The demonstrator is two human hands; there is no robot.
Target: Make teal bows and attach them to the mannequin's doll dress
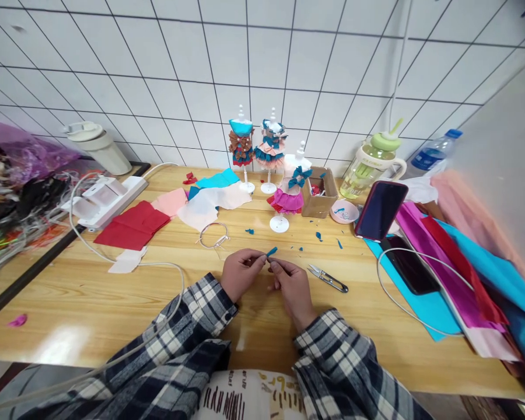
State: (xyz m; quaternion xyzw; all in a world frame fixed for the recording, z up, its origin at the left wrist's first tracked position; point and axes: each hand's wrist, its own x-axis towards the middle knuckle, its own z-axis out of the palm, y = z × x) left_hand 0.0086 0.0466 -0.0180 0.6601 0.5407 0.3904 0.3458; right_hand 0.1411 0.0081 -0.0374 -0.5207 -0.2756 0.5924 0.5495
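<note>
Between my fingertips is a small teal fabric strip [272, 252], pinched from both sides just above the table. My left hand [244, 273] is closed on its left end, and my right hand [292, 286] is closed on its lower right. The fingers hide most of the piece. To the right of my right hand lies a pair of thread snips [328, 278]. A ring of thin wire [214, 235] rests beyond my left hand. Teal scraps [319, 236] are scattered past the fingers. Straight ahead, a small dress form [284, 201] wears a pink skirt and a teal bow.
Two more dressed forms [241, 143] stand behind, beside a cardboard box [321, 195] and a small pink bowl [344, 212]. Red fabric [133, 226] and a power strip [109, 201] lie left. Right are a propped phone [381, 210], a pitcher [370, 166] and a cable [413, 252].
</note>
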